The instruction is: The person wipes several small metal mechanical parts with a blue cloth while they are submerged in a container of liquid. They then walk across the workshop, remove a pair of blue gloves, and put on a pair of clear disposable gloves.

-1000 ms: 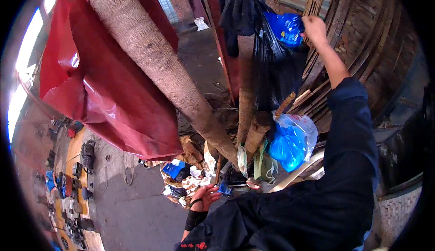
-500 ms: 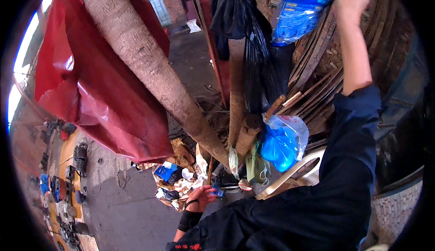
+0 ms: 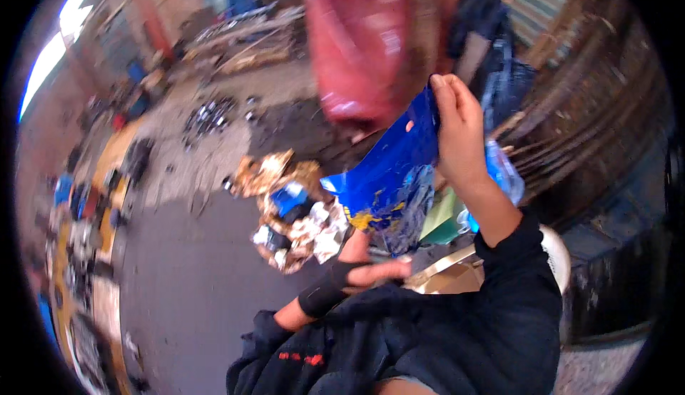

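My right hand (image 3: 462, 134) pinches the upper corner of a blue plastic packet (image 3: 389, 170) with yellow marks and a clear, crinkled lower part. The packet hangs down in front of me, slanting to the left. Just below it is my left hand (image 3: 360, 266), with a black wrist support (image 3: 325, 288) around the wrist. One of its fingers points out to the right and the others are partly behind the packet's lower edge. These fingers look apart; whether they touch the packet I cannot tell.
A pile of crumpled paper and wrappers (image 3: 303, 224) lies ahead on the floor. Beyond hangs a red sheet (image 3: 360, 45), with black plastic bags (image 3: 503, 67) to its right. A pale plastic chair (image 3: 556, 256) stands near my right arm. Metal parts (image 3: 210, 117) lie scattered farther off.
My right hand has come down from the upper right to the middle with the blue packet. My left hand is now close under the packet. The view has swung to the left.
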### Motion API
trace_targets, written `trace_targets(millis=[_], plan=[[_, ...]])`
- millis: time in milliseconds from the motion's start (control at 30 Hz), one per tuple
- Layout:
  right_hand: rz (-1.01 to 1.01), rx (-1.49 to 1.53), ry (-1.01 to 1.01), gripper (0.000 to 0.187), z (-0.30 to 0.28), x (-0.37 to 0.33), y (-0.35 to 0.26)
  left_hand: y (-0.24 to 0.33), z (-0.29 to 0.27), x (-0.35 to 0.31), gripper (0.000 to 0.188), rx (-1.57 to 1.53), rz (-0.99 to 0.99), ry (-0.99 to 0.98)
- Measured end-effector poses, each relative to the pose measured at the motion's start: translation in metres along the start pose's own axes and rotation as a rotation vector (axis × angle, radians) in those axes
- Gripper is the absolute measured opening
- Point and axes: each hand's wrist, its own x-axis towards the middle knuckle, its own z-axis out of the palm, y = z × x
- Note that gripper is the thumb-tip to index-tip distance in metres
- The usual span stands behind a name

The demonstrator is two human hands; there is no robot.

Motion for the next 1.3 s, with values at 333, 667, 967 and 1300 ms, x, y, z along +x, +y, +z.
trace_targets(millis=[333, 667, 967, 1300], plan=[[0.114, 0.361, -0.564, 0.017, 0.225, -0.166, -0.012, -0.034, -0.126, -0.254, 0.03, 0.379, 0.158, 1.001], [0.837, 0.104, -1.056, 0.049, 0.258, -0.269, 0.04, -0.054, -0.187, -0.36, 0.045, -0.963, 0.219, 1.241], [0.173, 0.114, -0.639, 0.019, 0.251, -0.299, 0.027, -0.078, -0.179, -0.36, 0.044, -1.059, 0.111, 1.417], [-0.103, -0.486, -0.922, 0.056, 0.215, -0.279, 0.048, -0.087, -0.16, -0.33, 0.046, -0.99, -0.026, 1.398]])
